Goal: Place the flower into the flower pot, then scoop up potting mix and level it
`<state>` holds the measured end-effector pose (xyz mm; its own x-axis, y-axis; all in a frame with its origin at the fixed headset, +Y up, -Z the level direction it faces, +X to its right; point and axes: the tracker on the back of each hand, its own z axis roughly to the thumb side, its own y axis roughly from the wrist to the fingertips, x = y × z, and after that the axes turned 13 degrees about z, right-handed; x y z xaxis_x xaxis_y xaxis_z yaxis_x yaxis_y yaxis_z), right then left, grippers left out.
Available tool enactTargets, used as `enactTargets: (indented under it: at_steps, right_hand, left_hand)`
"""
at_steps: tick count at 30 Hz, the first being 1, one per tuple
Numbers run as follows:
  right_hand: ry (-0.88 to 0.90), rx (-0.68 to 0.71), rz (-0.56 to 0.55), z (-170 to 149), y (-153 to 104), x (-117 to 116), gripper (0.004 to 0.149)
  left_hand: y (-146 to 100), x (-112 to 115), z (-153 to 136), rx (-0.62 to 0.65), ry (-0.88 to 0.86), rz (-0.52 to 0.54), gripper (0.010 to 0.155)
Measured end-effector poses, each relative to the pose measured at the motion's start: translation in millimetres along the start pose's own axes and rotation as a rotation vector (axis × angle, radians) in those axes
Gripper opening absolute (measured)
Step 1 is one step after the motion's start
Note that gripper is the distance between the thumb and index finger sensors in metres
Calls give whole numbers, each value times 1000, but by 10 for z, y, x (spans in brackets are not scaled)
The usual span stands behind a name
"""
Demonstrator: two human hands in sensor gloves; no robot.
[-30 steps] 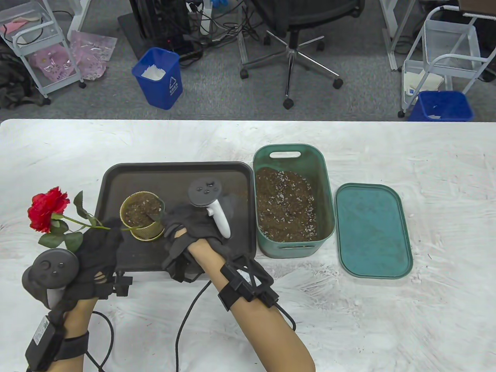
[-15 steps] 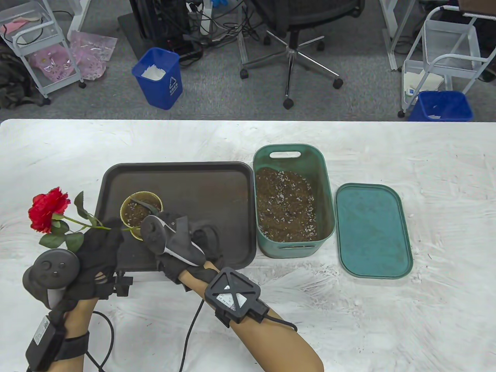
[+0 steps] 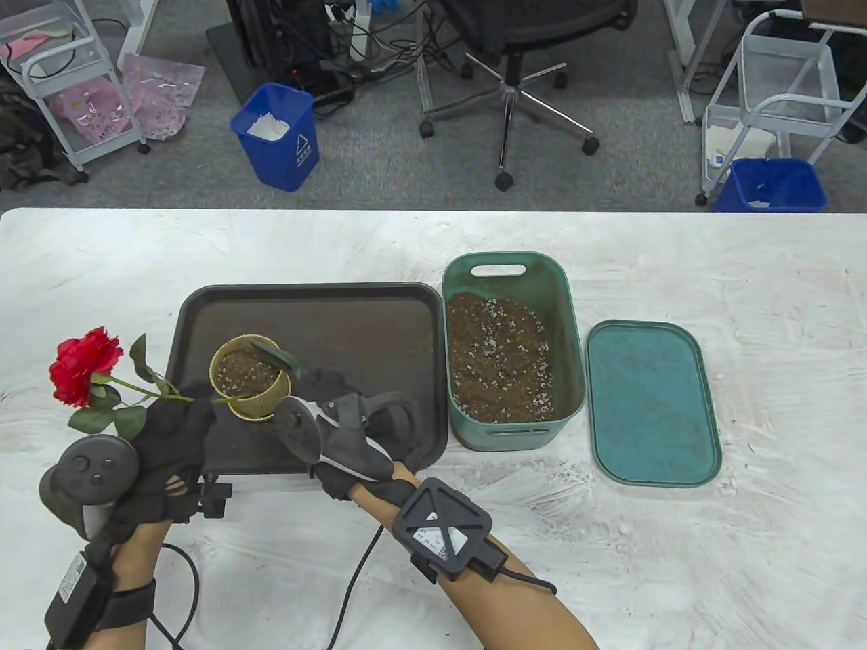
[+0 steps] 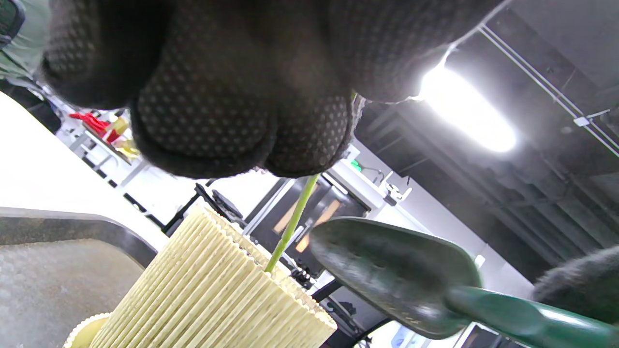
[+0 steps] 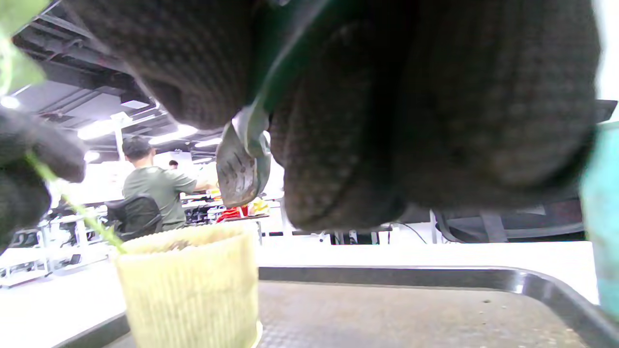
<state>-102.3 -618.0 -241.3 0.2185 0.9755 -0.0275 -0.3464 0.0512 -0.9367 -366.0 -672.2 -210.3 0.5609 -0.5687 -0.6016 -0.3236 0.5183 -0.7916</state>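
Both hands work at the near left part of the table [image 3: 745,271]. The left hand [image 3: 169,433] pinches the green stem of the flower [image 3: 85,365] between its gloved fingertips [image 4: 309,140]; the red bloom hangs out to the left over the bare tabletop, and the stem slants down to the right into the flower pot [image 3: 249,377], meeting the soil just inside the near rim. The right hand [image 3: 339,420] has its fingers curled round the handle of a dark green scoop [image 3: 276,355], whose blade sits over the pot's right rim, above the soil; whether it carries any mix is hard to tell from these angles, though the underside seen from the left wrist looks bare. The ribbed pale yellow pot stands upright on the left part of a dark tray [image 3: 366,318] and holds brown potting mix flecked with white. Just beside the tray on the right, a green tub [image 3: 572,325] holds more potting mix [image 3: 498,359]. Its flat green lid [image 3: 650,403] lies on the table to the right of it, close by but not touching.
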Motion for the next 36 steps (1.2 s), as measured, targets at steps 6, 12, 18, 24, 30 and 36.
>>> enactTargets:
  at_steps: [6, 12, 18, 24, 30, 36]
  right_hand:
    - [57, -109, -59, -431, -200, 476, 52]
    - [98, -250, -101, -856, -297, 938, 51]
    - [145, -432, -120, -1391, -263, 1137, 51]
    - [69, -638, 78, -1886, 7, 1073, 50]
    - [70, -767, 307, -2241, 341, 829, 51]
    - [5, -828, 397, -2366, 563, 545, 51]
  left_hand:
    - [-1, -3, 2, 1, 3, 0, 46]
    - [0, -2, 1, 1, 2, 0, 47]
    - [1, -4, 0, -1, 3, 0, 46]
    - [2, -3, 1, 3, 6, 0, 46]
    - [7, -19, -28, -8, 13, 8, 47]
    - [11, -30, -37, -18, 15, 11, 47]
